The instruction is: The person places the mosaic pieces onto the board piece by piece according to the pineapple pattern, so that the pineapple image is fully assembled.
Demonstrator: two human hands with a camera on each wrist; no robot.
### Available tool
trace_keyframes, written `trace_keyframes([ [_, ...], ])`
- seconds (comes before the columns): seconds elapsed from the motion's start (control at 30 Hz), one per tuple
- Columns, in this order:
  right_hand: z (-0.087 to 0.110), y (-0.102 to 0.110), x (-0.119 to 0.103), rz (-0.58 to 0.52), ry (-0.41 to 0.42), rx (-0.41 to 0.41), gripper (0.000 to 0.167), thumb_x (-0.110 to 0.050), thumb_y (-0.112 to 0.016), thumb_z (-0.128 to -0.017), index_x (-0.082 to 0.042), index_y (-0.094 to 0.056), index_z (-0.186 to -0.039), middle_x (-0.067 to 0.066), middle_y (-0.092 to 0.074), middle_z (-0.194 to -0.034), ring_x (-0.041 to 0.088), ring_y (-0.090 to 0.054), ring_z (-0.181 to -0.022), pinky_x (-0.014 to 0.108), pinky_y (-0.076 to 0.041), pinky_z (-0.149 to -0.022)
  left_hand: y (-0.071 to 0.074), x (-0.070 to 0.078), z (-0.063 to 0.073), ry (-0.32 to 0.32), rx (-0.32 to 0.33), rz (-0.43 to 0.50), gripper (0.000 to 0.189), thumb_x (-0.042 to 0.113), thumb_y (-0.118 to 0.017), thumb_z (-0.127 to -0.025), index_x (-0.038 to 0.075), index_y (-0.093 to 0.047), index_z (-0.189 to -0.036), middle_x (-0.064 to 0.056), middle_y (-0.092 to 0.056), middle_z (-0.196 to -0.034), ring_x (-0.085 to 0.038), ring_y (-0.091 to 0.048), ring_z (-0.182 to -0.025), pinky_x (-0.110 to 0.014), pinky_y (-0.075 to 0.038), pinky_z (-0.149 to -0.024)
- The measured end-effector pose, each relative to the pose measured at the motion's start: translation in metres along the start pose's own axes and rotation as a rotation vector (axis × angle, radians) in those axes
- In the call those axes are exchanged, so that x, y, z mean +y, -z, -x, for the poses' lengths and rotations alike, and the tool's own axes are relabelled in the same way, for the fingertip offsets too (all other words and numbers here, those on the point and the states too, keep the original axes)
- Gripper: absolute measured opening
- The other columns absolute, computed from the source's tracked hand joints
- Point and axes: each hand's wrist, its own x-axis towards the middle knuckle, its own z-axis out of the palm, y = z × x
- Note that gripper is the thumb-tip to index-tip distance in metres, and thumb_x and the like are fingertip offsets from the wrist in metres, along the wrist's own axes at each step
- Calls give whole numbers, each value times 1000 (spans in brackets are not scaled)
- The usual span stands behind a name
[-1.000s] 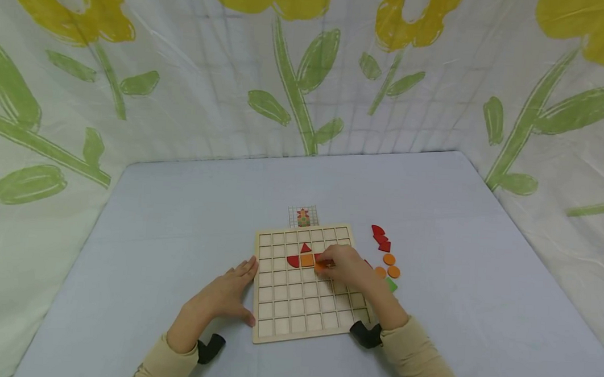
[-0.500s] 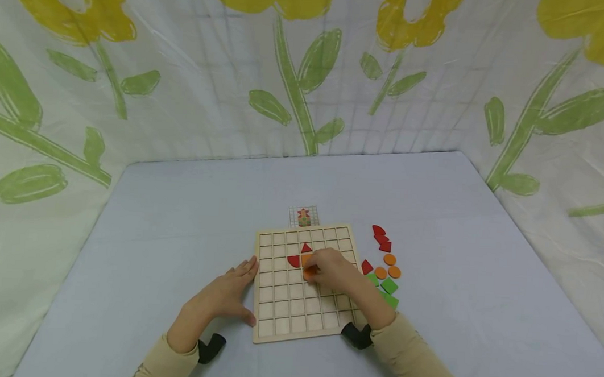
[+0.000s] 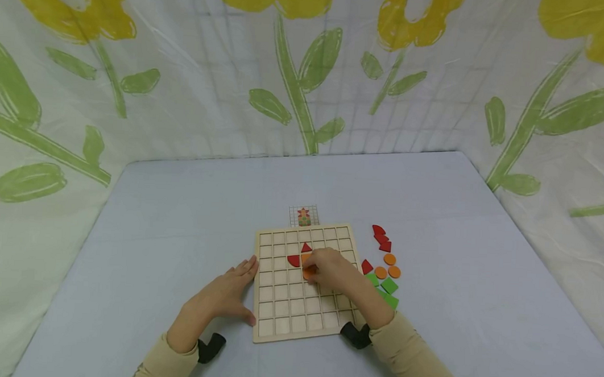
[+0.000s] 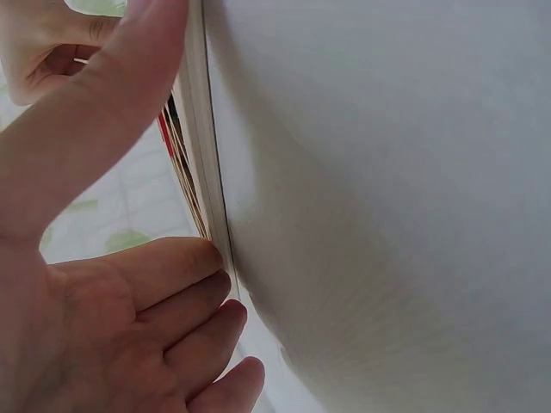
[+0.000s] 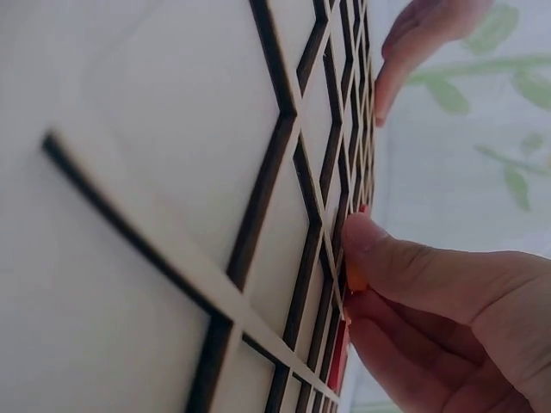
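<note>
My right hand pinches an orange round piece between thumb and fingertips, low over the wooden grid board. In the right wrist view, the orange piece shows under the thumb, right at the grid's ridges. Just above it on the board lies an orange square, partly covered by the fingers. A red triangle and a red quarter-circle sit in cells around that square. My left hand rests along the board's left edge, thumb and fingertips spread against the rim.
Right of the board lie loose pieces: several red ones, orange discs and green squares. A small printed pattern card lies at the board's far edge. A flower-printed curtain hangs behind the table.
My right hand has carried the orange disc leftward and slightly nearer, to below the orange square, and has stayed there over the last half second. Green squares have come into view. The left hand keeps still.
</note>
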Motion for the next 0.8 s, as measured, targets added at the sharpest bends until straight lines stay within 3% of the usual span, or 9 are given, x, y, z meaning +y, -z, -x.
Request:
trace_keyframes([
  [0.57, 6, 2, 0, -16, 5, 30, 19, -6, -80, -78, -2, -74, -95, 4, -65, -85, 17, -59, -77, 26, -52, -69, 1, 1, 0, 0, -4, 1, 117, 28, -93, -57, -12, -30, -146, -27, -24, -155, -42, -24, -142, -54, -24, -114],
  [0.8, 23, 15, 12, -50, -111, 36, 21, -4, -77, -81, -2, -75, -102, 6, -72, -97, 21, -66, -87, 30, -56, -74, 1, 1, 0, -5, -5, -1, 117, 28, -93, -57, -13, -30, -146, -27, -24, -155, -42, -24, -142, -54, -24, -114],
])
